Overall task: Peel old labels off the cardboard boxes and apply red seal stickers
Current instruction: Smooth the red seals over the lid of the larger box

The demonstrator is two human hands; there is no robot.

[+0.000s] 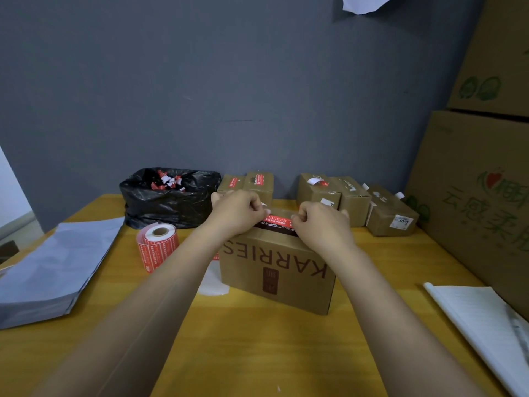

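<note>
Head view, left to right: stack of grey mailer bags (48, 270) on the yellow tabletop (257, 353), sticker roll (157, 245) standing just in front of a black bag (169, 202) holding red-white scraps. Left hand (239, 212), fingers curled, pinches the left end of a red seal sticker (279, 220) lying along the top of the KARRIES box (274, 270) mid-tabletop; right hand (320, 222) pinches its right end. Small boxes (355, 202) sit behind by the wall. Notebook (481, 319) near the right edge, big cartons (472, 181) stacked far right
</note>
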